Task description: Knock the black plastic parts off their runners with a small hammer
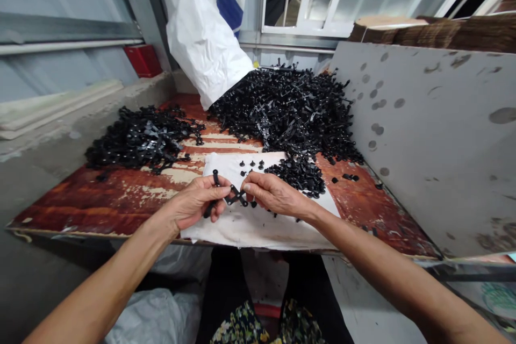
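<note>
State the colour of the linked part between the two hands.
Black; the linked part shows best in the head view, the only one here.

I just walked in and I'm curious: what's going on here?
A person's left hand and right hand hold a black linked part between them, above a white cloth. Small black pieces lie on the cloth. A large black heap lies beyond it, with a smaller heap to the left.
</note>
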Demonstrator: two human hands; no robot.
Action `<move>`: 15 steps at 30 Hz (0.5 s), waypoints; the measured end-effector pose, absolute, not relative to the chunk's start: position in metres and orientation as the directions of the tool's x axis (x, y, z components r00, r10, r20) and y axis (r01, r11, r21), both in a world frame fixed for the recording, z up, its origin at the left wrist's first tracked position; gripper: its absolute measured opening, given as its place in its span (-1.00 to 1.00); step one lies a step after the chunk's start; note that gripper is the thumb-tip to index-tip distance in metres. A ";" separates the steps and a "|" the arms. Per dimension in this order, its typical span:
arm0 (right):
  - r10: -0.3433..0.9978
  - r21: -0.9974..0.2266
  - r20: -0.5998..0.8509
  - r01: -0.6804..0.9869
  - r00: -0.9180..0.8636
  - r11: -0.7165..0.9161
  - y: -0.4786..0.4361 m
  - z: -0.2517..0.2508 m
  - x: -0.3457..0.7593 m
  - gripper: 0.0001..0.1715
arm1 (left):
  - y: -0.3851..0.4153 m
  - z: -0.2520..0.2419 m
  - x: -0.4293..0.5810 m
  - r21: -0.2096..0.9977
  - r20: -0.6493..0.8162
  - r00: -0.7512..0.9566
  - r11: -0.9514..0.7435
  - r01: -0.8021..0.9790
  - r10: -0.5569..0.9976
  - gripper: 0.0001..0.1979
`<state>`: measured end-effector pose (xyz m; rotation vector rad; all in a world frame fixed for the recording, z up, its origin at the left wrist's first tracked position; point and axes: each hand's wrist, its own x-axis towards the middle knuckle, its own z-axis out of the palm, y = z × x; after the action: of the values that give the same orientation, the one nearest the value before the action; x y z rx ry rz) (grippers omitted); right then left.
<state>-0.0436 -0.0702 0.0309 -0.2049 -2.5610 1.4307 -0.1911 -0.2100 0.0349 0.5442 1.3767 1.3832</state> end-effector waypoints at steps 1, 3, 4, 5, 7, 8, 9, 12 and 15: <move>0.231 -0.848 0.108 0.031 -0.967 0.528 -0.071 0.029 -0.045 -0.73 | -0.210 0.035 -0.190 0.908 -0.350 -0.355 0.221 -0.355 0.867 -0.39; 0.245 -0.837 0.113 0.041 -0.963 0.546 -0.072 0.025 -0.049 -0.72 | -0.209 0.034 -0.189 0.906 -0.359 -0.367 0.225 -0.360 0.858 -0.35; 0.242 -0.833 0.118 0.037 -0.963 0.552 -0.073 0.023 -0.050 -0.72 | -0.209 0.033 -0.188 0.906 -0.361 -0.371 0.228 -0.357 0.856 -0.34; 0.239 -0.829 0.129 0.028 -0.962 0.558 -0.074 0.022 -0.050 -0.72 | -0.209 0.032 -0.188 0.908 -0.362 -0.377 0.231 -0.349 0.852 -0.34; 0.264 -0.819 0.174 0.010 -0.949 0.573 -0.075 0.021 -0.048 -0.75 | -0.210 0.028 -0.190 0.913 -0.364 -0.398 0.238 -0.331 0.842 -0.35; 0.302 -0.814 0.205 0.009 -0.931 0.580 -0.074 0.020 -0.045 -0.76 | -0.211 0.026 -0.193 0.913 -0.368 -0.413 0.241 -0.329 0.833 -0.36; 0.357 -0.813 0.237 0.017 -0.903 0.582 -0.070 0.020 -0.042 -0.76 | -0.212 0.024 -0.196 0.911 -0.377 -0.430 0.242 -0.335 0.820 -0.36; 0.579 -0.836 0.296 0.087 -0.760 0.542 -0.047 0.019 -0.031 -0.72 | -0.217 0.020 -0.205 0.896 -0.409 -0.490 0.235 -0.377 0.770 -0.34; 0.733 -0.854 0.325 0.148 -0.598 0.499 -0.010 0.016 -0.019 -0.68 | -0.219 0.017 -0.211 0.885 -0.440 -0.508 0.262 -0.384 0.741 -0.32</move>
<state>-0.0191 -0.0103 0.0163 -0.7203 -2.0486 1.0763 -0.2108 -0.2185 0.0166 0.3425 1.5542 1.4448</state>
